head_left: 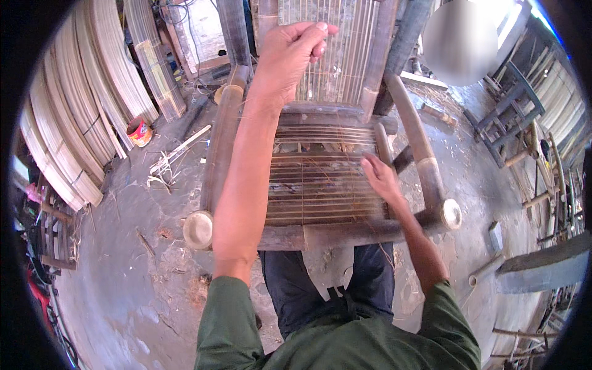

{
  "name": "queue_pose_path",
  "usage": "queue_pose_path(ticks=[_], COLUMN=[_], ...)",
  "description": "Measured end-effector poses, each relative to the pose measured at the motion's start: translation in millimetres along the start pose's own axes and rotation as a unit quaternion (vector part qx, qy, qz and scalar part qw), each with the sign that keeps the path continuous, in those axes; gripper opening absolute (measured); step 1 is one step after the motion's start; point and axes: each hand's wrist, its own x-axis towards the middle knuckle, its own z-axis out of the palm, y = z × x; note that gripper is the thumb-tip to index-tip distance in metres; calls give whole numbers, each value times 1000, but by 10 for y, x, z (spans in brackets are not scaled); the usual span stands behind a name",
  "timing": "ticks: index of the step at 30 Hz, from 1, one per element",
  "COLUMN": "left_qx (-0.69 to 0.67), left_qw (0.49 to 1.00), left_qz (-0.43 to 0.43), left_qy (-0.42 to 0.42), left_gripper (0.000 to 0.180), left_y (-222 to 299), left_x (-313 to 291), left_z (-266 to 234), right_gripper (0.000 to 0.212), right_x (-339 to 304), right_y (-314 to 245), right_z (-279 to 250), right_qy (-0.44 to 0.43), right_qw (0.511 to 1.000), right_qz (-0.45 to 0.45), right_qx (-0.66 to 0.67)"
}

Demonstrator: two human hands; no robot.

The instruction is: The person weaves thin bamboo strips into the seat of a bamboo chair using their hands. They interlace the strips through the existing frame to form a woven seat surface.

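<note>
A bamboo armchair stands right in front of me, its seat of thin slats running from side to side. Over the chair's back slats my left hand is raised, thumb and fingers pressed together. Whatever is in that pinch is too small to make out. Lower and to the right, my right hand is above the right part of the seat, slightly blurred, its fingers curled in. Its grip is hard to see too. Thin brownish strands show faintly over the slats between the hands.
Bundles of long split-bamboo strips lean at the left. A red and yellow tin and bamboo scraps lie on the floor near them. At the right are a dark wooden frame, a bamboo piece and a grey beam.
</note>
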Motion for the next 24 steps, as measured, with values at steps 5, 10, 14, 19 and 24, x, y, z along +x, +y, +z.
queue_pose_path(ticks=[5,10,14,19,24], left_qx=[98,219,463,540,581], left_qw=[995,967,834,775,754], left_qz=[12,-96,-245,-248,-215], left_qy=[-1,-87,-172,-215,-220], left_gripper=[30,33,37,29,27], left_y=[-106,-1190,-2987,-3302,-3419], left_x=[219,-84,-982,-1264,-1359], left_z=[-121,178,248,525,490], right_gripper=[33,35,31,33,34], right_x=[711,1037,1041,1386,1368], right_y=[464,895,813,783,705], right_z=[680,905,901,568,521], right_qy=[119,91,24,-59,-63], right_qw=[975,919,838,957,971], right_qz=[-189,81,110,183,140], right_qx=[3,375,534,218,184])
